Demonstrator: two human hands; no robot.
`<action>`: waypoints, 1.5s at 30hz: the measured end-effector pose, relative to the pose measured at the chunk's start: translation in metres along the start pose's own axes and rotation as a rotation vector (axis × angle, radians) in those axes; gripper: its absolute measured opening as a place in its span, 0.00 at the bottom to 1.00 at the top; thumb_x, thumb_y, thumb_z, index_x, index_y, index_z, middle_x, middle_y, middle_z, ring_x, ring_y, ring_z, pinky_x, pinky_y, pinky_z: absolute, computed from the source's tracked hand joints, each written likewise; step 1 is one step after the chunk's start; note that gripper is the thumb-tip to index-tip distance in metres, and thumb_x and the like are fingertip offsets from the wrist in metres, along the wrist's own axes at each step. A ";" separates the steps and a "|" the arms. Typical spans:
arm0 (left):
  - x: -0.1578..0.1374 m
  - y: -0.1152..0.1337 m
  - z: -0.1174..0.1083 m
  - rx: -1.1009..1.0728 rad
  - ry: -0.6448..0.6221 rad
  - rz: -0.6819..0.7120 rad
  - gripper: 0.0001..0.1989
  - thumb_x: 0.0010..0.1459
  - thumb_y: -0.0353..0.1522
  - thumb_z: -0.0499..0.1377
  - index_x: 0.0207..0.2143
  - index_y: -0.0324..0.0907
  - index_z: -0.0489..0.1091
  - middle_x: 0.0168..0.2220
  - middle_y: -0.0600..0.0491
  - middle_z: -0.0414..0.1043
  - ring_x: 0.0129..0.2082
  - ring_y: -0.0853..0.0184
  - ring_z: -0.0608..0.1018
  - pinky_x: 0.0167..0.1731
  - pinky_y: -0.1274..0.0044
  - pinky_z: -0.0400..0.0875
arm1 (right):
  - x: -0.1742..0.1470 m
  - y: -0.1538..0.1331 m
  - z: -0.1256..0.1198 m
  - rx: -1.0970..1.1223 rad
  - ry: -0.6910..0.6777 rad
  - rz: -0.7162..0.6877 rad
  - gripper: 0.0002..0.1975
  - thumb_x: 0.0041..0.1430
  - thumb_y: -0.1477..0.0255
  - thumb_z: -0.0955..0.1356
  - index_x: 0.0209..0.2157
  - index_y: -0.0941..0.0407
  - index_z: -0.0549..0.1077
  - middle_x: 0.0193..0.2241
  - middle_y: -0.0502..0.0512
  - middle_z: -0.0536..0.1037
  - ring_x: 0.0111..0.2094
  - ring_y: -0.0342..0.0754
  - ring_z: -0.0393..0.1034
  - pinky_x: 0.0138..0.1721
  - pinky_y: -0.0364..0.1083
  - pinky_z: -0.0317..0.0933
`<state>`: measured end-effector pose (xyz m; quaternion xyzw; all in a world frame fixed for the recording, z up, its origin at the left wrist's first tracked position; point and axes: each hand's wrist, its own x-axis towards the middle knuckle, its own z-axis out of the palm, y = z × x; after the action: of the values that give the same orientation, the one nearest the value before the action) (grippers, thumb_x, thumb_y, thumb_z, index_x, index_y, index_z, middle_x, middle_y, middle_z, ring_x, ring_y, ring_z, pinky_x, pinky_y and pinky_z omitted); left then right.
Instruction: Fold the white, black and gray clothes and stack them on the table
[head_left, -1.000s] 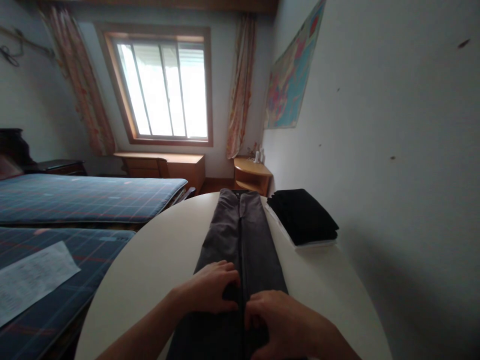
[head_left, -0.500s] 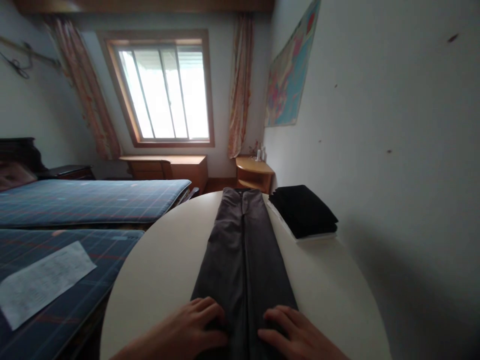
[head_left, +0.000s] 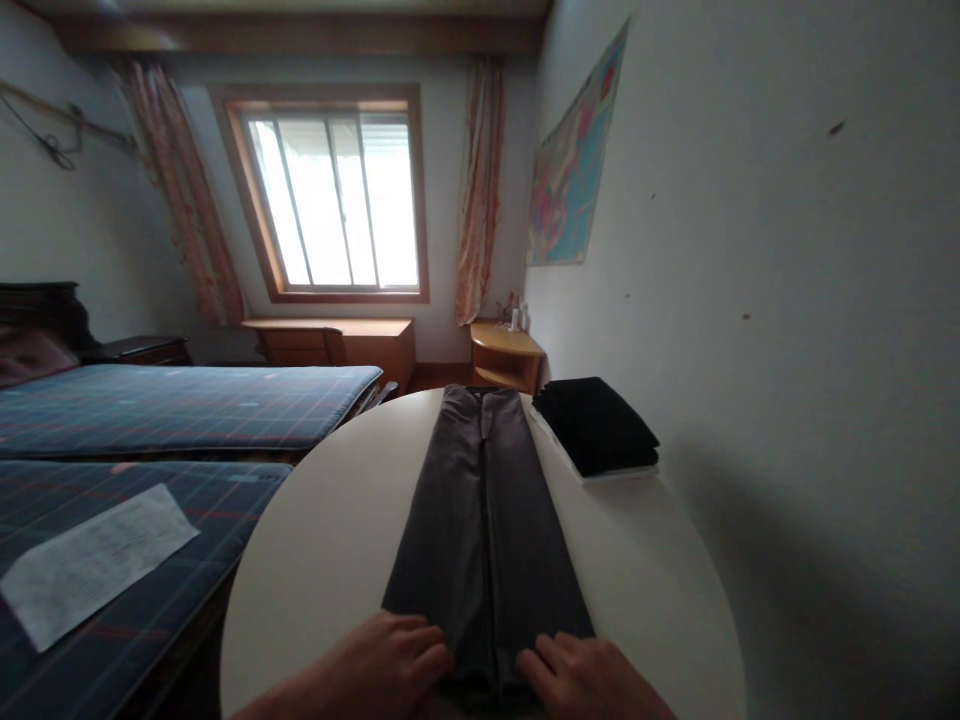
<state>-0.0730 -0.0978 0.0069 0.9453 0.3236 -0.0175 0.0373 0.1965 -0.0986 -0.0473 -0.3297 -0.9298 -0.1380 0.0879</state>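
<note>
Dark grey trousers (head_left: 454, 520) lie flat and lengthwise on a round white table (head_left: 315, 560), with the waistband at the far edge and the two legs running side by side towards me. At the near end of the trousers, my left hand (head_left: 394, 660) is closed on the left leg, fingers curled over the cloth. My right hand (head_left: 589, 675) grips the right leg at about the same height. The fingertips of both hands are partly hidden in the fabric.
A folded black stack of cloth (head_left: 596, 425) with a white layer beneath rests at the table's right rim, near the wall (head_left: 787, 420). Left of the table are plaid mattresses (head_left: 225, 400), the nearer one bearing a paper sheet (head_left: 97, 565). A wooden desk (head_left: 367, 345) stands under the window.
My fingers have gone from resting spread on the trouser legs to curling closed on them. The near end of the trousers now shows between my hands. The view has tilted up slightly.
</note>
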 end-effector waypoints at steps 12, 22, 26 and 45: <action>0.073 -0.071 -0.107 0.016 0.273 -0.148 0.14 0.62 0.29 0.51 0.49 0.46 0.70 0.44 0.52 0.75 0.42 0.61 0.78 0.42 0.73 0.68 | 0.088 0.112 -0.113 0.313 -0.122 0.336 0.21 0.55 0.79 0.62 0.51 0.55 0.70 0.42 0.58 0.79 0.44 0.53 0.75 0.41 0.45 0.60; 0.110 -0.108 -0.024 0.086 0.312 -0.276 0.22 0.62 0.30 0.56 0.58 0.43 0.61 0.58 0.46 0.65 0.56 0.55 0.69 0.52 0.67 0.67 | 0.100 0.129 -0.014 0.189 0.041 0.311 0.24 0.61 0.78 0.64 0.59 0.54 0.66 0.57 0.59 0.71 0.58 0.54 0.63 0.60 0.56 0.53; 0.080 -0.097 -0.004 0.083 0.289 -0.106 0.15 0.64 0.37 0.55 0.51 0.43 0.65 0.52 0.47 0.68 0.50 0.58 0.72 0.50 0.68 0.67 | 0.073 0.101 -0.015 0.323 0.015 0.231 0.18 0.60 0.63 0.69 0.50 0.53 0.73 0.51 0.58 0.73 0.53 0.55 0.65 0.57 0.55 0.56; 0.032 -0.042 -0.018 -0.574 -0.414 0.053 0.11 0.43 0.25 0.64 0.31 0.46 0.77 0.25 0.60 0.76 0.25 0.67 0.78 0.22 0.81 0.67 | 0.036 0.057 -0.051 0.798 -0.642 -0.041 0.15 0.46 0.74 0.71 0.38 0.53 0.82 0.29 0.46 0.81 0.28 0.42 0.73 0.27 0.37 0.58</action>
<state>-0.0730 -0.0435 0.0209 0.8808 0.2763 -0.1160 0.3667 0.2093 -0.0510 0.0217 -0.2781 -0.8963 0.3346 -0.0859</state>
